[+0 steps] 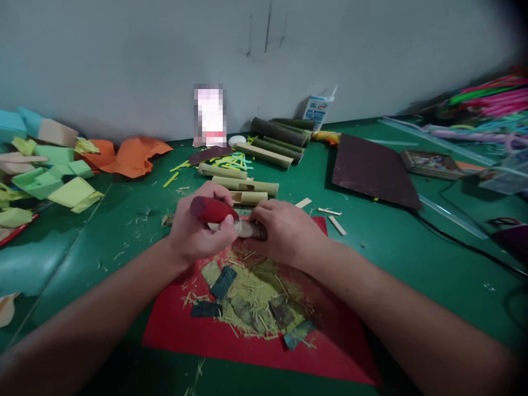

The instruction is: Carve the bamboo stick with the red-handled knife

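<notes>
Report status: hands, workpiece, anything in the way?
Left hand shut on red-handled knife. Right hand shut on bamboo piece. Shavings piled on red sheet below.

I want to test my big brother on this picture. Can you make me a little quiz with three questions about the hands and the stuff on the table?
1. True or false: the left hand holds a tool with a red handle.
2. What lies piled on the red sheet below both hands? A) coins B) pale shavings and dark bark pieces C) buttons
3. Fill in: the right hand grips a short piece of ____.

Key: 1 true. 2 B. 3 bamboo, like the split bamboo tubes stacked by the wall.
</notes>
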A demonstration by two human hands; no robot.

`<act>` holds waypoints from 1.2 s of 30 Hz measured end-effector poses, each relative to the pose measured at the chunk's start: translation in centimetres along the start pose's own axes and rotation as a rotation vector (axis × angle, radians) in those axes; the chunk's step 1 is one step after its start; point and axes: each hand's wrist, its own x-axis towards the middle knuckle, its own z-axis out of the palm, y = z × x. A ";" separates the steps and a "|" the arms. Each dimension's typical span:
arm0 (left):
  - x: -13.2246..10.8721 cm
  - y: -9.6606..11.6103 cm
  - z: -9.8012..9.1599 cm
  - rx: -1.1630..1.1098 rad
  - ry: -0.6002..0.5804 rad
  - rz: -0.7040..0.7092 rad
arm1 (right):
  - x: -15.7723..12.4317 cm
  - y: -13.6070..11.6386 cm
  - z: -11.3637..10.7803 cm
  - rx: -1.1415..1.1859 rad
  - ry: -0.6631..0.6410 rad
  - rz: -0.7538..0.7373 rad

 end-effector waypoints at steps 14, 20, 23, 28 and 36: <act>0.6 1.2 -0.5 0.031 -0.228 -0.077 | -0.1 0.3 0.7 0.072 0.044 0.023; 0.3 1.1 -0.3 -0.018 -0.230 -0.130 | -0.1 0.1 0.6 0.081 0.027 0.022; 0.1 0.8 -0.2 -0.047 -0.195 -0.147 | -0.1 0.1 0.7 0.068 0.036 0.014; -0.5 0.6 0.2 -0.076 -0.131 -0.117 | -0.3 0.2 1.0 0.037 0.079 0.000; -0.9 0.4 -0.3 -0.062 -0.141 -0.096 | -0.7 -0.1 0.7 0.029 0.037 -0.009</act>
